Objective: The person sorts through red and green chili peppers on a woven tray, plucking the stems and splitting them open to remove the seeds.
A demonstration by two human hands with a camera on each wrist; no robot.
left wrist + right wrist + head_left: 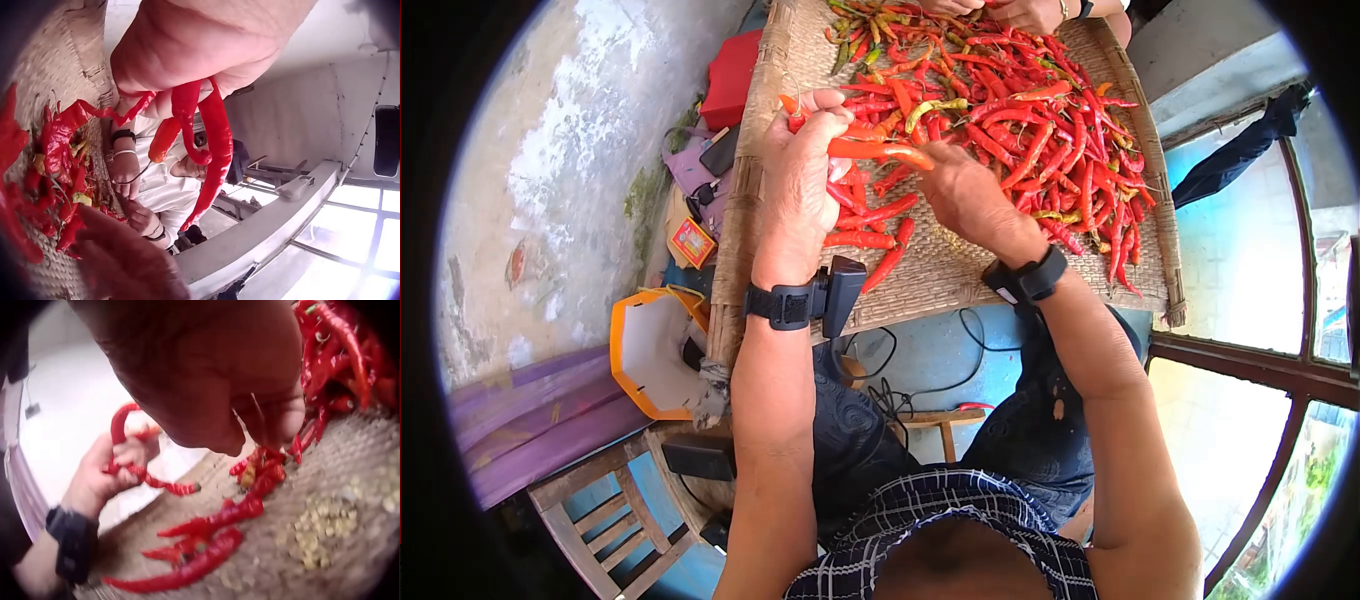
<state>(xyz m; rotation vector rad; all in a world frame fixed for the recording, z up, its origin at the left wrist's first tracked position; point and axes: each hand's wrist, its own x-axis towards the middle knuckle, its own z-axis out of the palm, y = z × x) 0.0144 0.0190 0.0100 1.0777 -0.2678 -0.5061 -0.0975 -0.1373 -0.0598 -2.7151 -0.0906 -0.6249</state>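
Observation:
Several red and orange chili peppers [880,150] are gripped in my left hand [800,180], raised over the left part of a woven tray [752,190]. From its fingers a long red chili [215,147] hangs down in the left wrist view. My right hand [978,200] is over the tray beside the large pile of chilies [1040,130], its fingers loosely bent; nothing shows between them in the right wrist view. In the head view its fingertips overlap the tip of a held chili. Below my left hand lie loose red chilies [865,238].
Another person's hands [1030,12] are at the tray's far edge. Pale seeds [325,528] are scattered on the weave. Left of the tray are a red box [730,80], a phone [720,152] and an orange-rimmed container [640,350]. Black cables [890,395] lie on the floor below.

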